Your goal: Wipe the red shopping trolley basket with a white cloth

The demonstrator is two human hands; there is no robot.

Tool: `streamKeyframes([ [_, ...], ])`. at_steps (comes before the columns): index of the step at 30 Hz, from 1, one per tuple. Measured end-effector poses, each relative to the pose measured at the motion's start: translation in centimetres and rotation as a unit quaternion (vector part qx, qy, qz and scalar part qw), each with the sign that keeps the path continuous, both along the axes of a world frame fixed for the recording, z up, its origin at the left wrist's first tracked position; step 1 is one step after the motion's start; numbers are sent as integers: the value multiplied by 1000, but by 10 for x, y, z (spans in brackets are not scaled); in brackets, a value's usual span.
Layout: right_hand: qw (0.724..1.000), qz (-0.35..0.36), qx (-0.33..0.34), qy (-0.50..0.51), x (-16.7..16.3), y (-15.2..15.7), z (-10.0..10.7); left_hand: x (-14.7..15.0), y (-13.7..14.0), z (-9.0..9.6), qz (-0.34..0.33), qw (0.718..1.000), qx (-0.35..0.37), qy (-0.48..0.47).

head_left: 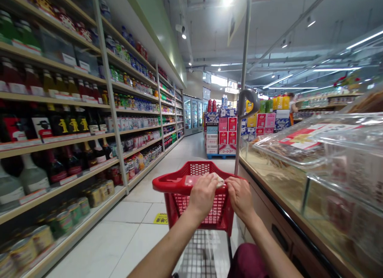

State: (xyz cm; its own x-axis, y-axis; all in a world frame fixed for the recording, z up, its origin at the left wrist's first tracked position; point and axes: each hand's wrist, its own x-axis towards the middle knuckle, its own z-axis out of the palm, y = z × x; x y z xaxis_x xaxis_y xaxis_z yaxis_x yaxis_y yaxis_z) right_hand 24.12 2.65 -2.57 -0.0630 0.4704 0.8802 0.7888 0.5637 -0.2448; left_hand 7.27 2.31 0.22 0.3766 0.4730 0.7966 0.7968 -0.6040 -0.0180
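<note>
A red plastic shopping cart (170, 181) stands right in front of me, its handle bar curving across the top. My left hand (204, 193) is closed over the middle of that handle. Something small and whitish, like a crumpled tissue (220, 181), pokes out by its fingertips. Close beside it, my right hand (240, 194) wraps over the right part of the handle. Through the mesh below the handle, what the basket holds cannot be made out. My knee in dark red cloth (248, 262) shows at the bottom.
Shelves of bottles and cans (74, 126) line the left side. On the right, a glass-sided counter (323, 190) carries clear plastic food boxes (299, 146) near the cart. Stacked drink cartons (227, 130) stand ahead on a blue pallet. A yellow floor sign (160, 218) lies left of the cart.
</note>
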Motion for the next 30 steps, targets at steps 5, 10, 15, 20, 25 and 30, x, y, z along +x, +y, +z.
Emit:
streamKeyframes([
  [5, 1000, 11, -15, -7, 3, -2, 2, -21, 6, 4, 40, 998, -15, -36],
  [10, 1000, 2, -7, 4, 0, 1, -2, -26, 7, 5, 71, 994, -38, -73],
  [15, 1000, 6, -8, -12, 4, 2, -3, -5, -2, 0, -29, 1000, -3, -9],
  [20, 1000, 6, -10, -5, 1, 0, 0, -37, 12, 7, 85, 990, -53, -103],
  [25, 1000, 5, -1, -4, 0, 0, -1, -10, 0, 3, -6, 1000, -3, -21],
  [30, 1000, 7, -6, -14, 4, 0, -1, -29, 1, 4, 6, 999, -34, -37],
])
